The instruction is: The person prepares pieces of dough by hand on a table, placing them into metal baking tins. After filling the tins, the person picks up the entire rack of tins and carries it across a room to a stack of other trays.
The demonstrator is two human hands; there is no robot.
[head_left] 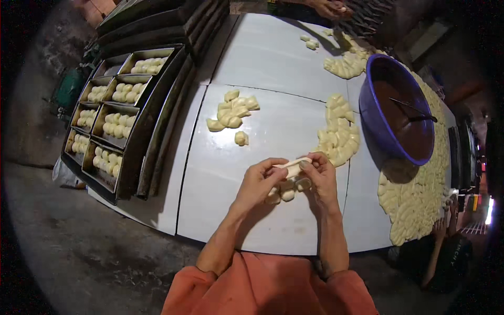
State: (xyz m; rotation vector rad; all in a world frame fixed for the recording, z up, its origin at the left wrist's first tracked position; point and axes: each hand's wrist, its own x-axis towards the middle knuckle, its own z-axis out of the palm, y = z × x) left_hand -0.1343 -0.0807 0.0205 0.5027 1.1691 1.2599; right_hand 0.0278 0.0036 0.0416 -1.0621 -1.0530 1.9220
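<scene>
A pale piece of dough (pixel 295 169) is stretched between my two hands, just above the white table. My left hand (pixel 261 180) pinches its left end, and my right hand (pixel 323 181) has thumb and fingers closed on the right end. Several small rounded dough pieces (pixel 287 195) lie right under my hands, partly hidden by them. Beyond my left hand sit a loose cluster of dough pieces (pixel 232 113) and one single dough lump (pixel 241 138). A thicker strip of dough pieces (pixel 338 137) lies just past my right hand.
Metal baking tins (pixel 116 122) with rows of dough balls stand at the left, by dark stacked trays (pixel 152 23). A purple basin (pixel 366 113) of brown paste holds a dark-handled tool (pixel 420 118). Dough pieces (pixel 415 210) spread along the right. Another person's hands (pixel 332 8) show at the far edge.
</scene>
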